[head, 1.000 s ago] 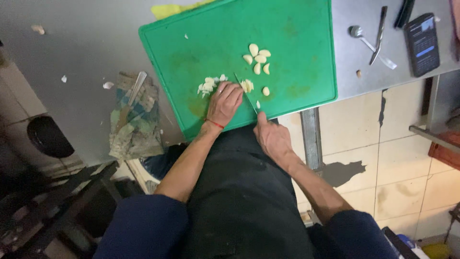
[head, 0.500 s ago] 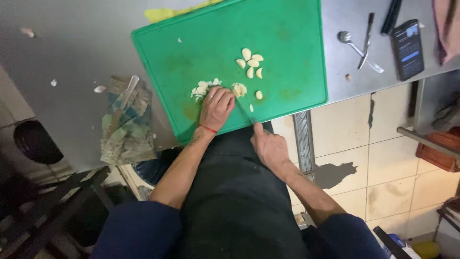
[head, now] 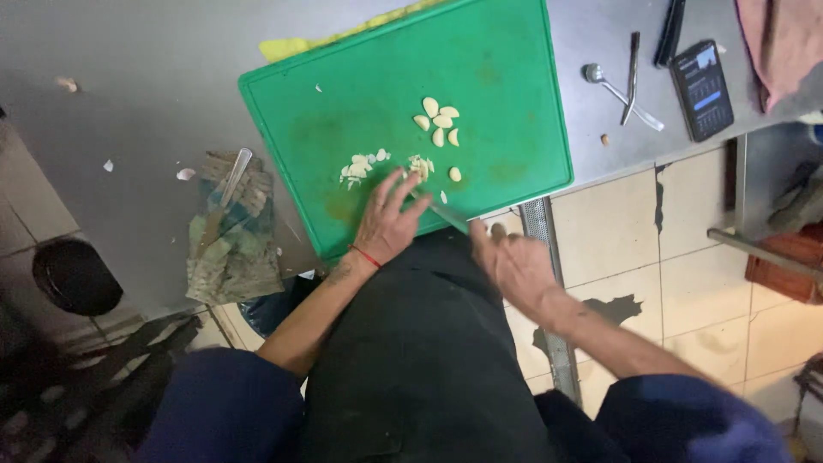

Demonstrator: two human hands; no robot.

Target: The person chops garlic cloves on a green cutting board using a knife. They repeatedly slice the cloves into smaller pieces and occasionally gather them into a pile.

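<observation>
A green cutting board (head: pixel 506 60) lies on a grey metal counter. Several whole peeled garlic cloves (head: pixel 437 123) sit near its middle, and a small pile of chopped garlic (head: pixel 360 165) lies to their left. My left hand (head: pixel 386 221) rests on the board's near edge, fingers spread over garlic pieces (head: pixel 419 165) beside the blade. My right hand (head: pixel 514 261) grips the handle of a knife (head: pixel 446 213), whose blade points up-left toward my left fingers.
A folded cloth with a utensil on it (head: pixel 230 223) lies left of the board. A spoon (head: pixel 610 81), a dark tool (head: pixel 632 73) and a phone (head: pixel 701 88) lie on the counter at right. Tiled floor and a black bin (head: pixel 75 276) below.
My head view has shifted, so the board sits a little more to the right. My right hand has drawn the knife back toward me; the left hand stays on the garlic.
</observation>
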